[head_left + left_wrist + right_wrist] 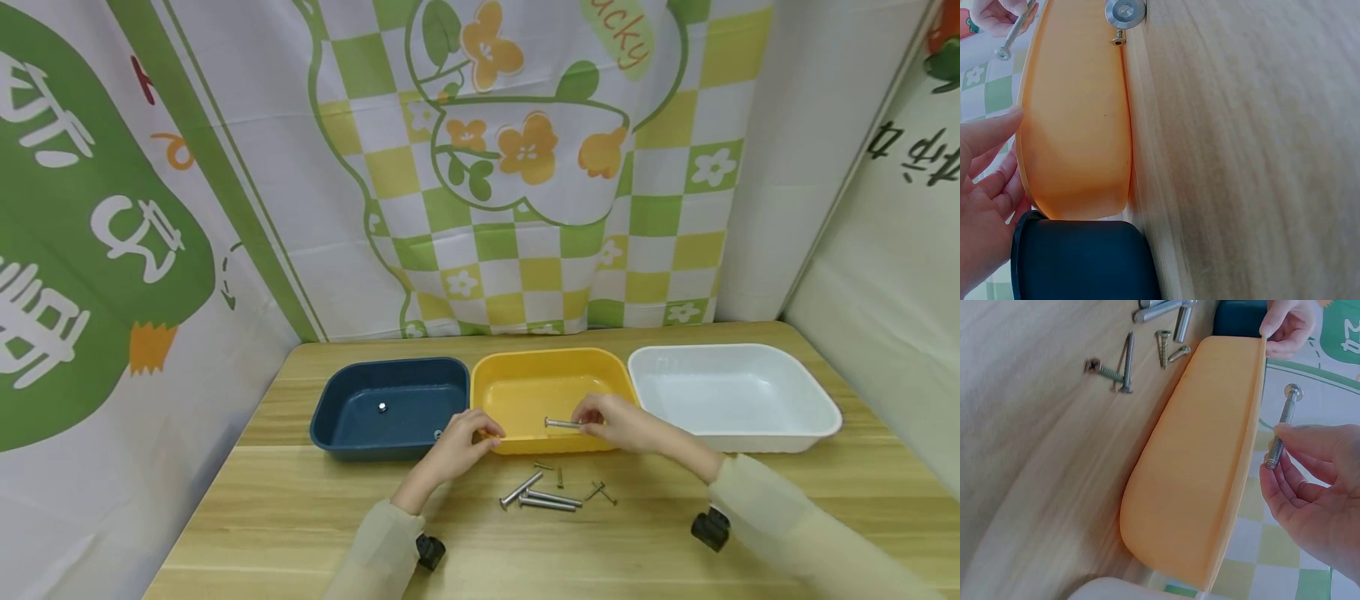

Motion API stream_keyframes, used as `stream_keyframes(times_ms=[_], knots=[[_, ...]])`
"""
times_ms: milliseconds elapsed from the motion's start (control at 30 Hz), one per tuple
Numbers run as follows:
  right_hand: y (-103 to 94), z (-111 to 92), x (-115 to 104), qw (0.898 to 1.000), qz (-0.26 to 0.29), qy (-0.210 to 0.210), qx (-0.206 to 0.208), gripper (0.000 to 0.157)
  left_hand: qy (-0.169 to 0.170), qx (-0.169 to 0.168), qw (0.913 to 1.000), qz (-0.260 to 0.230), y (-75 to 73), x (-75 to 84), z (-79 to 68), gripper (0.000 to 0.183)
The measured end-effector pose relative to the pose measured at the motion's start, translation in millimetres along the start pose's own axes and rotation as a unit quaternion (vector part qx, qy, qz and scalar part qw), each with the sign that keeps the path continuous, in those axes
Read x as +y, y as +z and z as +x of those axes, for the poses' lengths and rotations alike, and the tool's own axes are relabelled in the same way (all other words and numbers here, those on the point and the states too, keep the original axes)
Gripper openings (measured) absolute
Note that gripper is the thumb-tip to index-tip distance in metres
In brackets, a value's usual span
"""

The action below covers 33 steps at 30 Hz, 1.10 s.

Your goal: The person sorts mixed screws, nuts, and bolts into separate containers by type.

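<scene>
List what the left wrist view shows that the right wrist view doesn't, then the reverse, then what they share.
Only the left wrist view: a loose bolt with its round head seen face-on.

Only the right wrist view: two crossed screws and part of the white tray.

Both: the yellow tray, part of the blue tray, the table, the left hand at the yellow tray's rim, and the right hand pinching another bolt.
</scene>
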State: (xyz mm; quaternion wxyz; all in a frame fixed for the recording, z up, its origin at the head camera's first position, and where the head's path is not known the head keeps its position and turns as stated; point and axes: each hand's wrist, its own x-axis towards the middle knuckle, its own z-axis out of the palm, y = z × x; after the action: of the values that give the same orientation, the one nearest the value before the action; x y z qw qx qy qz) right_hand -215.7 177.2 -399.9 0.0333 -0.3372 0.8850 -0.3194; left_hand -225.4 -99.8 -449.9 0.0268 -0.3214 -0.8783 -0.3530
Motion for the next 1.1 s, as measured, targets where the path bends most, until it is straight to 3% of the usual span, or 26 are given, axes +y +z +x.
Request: stream_keyframes(times_ms=[433,833,1100], knots=[[-5.5,18.2,15.9,0.999,-0.039,-0.012,-0.031,0.003,0.0,-0.001,1.0,0.0,0.8,-1.3,0.1,0.006],[-7.4,25.8,33.0,0.996,-0.033,0.037,-0.067,0.006,0.002,0.0,1.0,0.0,0.4,-0.3,0.2,0.007],[-6.4,31.9,42.1,0.996,-0.026,0.047,-0.074,0.008,-0.002,-0.002,1.0,-0.001,0.9,-0.7,0.2,0.007]])
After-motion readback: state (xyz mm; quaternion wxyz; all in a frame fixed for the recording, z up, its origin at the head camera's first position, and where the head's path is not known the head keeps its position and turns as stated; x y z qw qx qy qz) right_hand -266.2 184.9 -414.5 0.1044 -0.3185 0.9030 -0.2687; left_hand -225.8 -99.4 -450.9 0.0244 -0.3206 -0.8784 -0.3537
